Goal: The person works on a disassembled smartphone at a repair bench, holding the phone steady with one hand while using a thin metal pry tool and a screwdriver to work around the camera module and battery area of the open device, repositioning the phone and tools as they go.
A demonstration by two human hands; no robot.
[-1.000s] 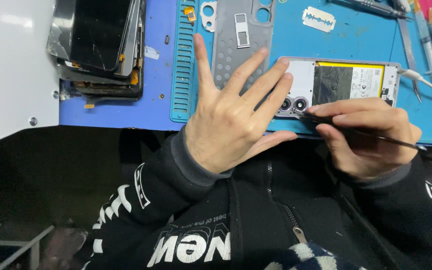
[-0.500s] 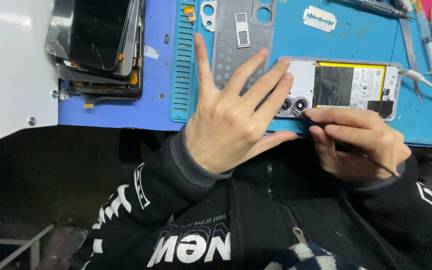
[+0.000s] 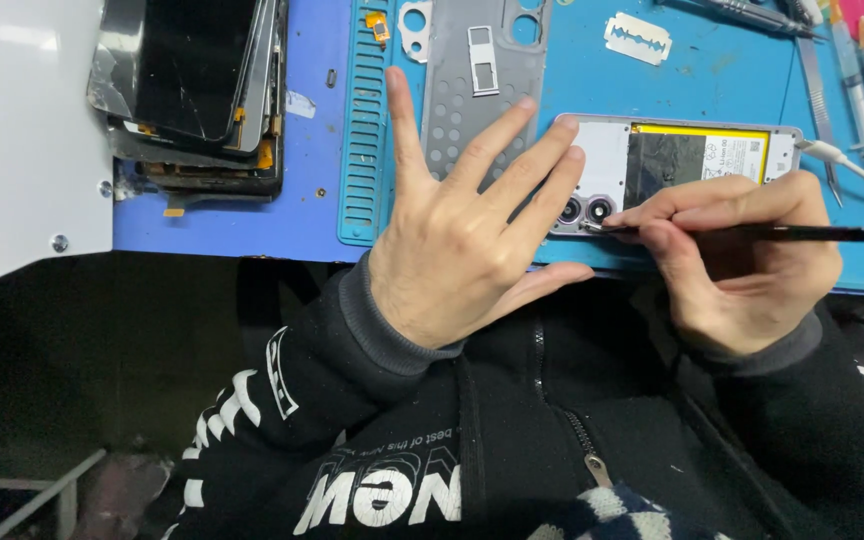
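Blue matting (image 3: 572,75) covers the work surface, and on it lies an opened smartphone (image 3: 677,160) with its back cover off, showing a dark battery with a yellow edge and two round camera lenses at its left end. The person's left hand (image 3: 462,240) lies flat, fingers spread apart and holding nothing; two fingertips press on the phone's left end just above the lenses, while the thumb rests along the near edge of the mat. The right hand (image 3: 742,260) has its grip clamped on a thin black tool (image 3: 752,232), pinched between thumb and forefinger like a pen. The tool lies nearly level, its tip touching the phone's lower edge just beside the lenses, its other end pointing right.

Beyond the left hand's fingers a grey perforated back panel (image 3: 477,80) lies on the mat, partly covered by them. A razor blade (image 3: 638,38) sits farther back, well apart from the phone. Tweezers and syringes (image 3: 857,90) lie along the right edge, and a white cable (image 3: 847,160) reaches the phone's right end. To the left, on a darker blue mat, is a stack of cracked phone screens (image 3: 192,90), beside a white panel (image 3: 22,140).
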